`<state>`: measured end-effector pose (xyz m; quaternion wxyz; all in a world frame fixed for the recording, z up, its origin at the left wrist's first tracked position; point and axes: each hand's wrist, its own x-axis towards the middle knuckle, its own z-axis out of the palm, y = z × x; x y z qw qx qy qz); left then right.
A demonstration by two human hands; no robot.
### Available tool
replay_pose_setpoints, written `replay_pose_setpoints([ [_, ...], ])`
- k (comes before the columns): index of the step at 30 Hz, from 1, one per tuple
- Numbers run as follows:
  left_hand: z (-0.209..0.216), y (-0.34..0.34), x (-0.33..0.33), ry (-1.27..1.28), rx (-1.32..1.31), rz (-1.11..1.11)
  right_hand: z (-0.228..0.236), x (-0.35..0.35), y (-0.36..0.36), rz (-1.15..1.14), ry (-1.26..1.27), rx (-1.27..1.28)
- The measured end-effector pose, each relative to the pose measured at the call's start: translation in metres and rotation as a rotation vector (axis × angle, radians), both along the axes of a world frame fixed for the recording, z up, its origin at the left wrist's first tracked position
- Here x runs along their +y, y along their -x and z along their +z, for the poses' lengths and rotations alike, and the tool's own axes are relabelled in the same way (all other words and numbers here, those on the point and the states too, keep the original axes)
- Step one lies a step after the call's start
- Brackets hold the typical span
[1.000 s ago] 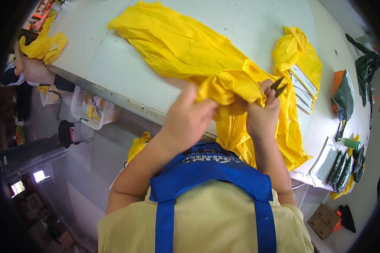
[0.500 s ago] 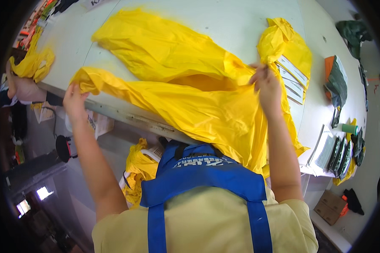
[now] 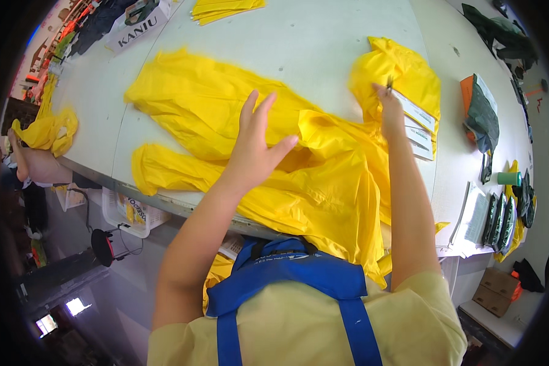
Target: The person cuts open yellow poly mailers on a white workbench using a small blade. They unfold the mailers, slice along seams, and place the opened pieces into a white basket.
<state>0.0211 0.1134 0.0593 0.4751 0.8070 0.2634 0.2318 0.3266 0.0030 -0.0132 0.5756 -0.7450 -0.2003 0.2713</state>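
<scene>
1. Hands: left hand is empty, fingers spread above the crumpled, glossy yellow fabric garment; looks clear of it. Right hand seems to grip small dark metal snips, tips poking past the fingers; exact grip is blurred.
2. Garment lies across the pale, smooth-topped bench, near part draped over the front edge against the blue cloth apron. Slide-off risk: slick-looking fabric, overhanging weight, no left-hand hold.
3. Nick risk: snips sit right at the bunched yellow fabric bundle. Cause would be exposed tips plus a fast sweep.
4. Flat white printed strips rest on that bundle, just beside the right wrist. Tugging the bundle could scatter or bend them.
5. Drag risk: garment and bundle share one colour and seem to meet by the wrist; can't tell where one ends. Pulling one may shift both.
</scene>
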Motion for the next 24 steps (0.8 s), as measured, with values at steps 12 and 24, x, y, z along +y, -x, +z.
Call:
replay_pose_setpoints([
  [12, -0.021, -0.072, 0.001, 0.284, 0.106, -0.322, 0.038, -0.129, 0.179, 0.379, -0.237, 0.246],
  [24, 0.043, 0.012, -0.059, -0.59, 0.001, -0.624, 0.05, -0.111, 0.151, 0.17, -0.936, 1.244],
])
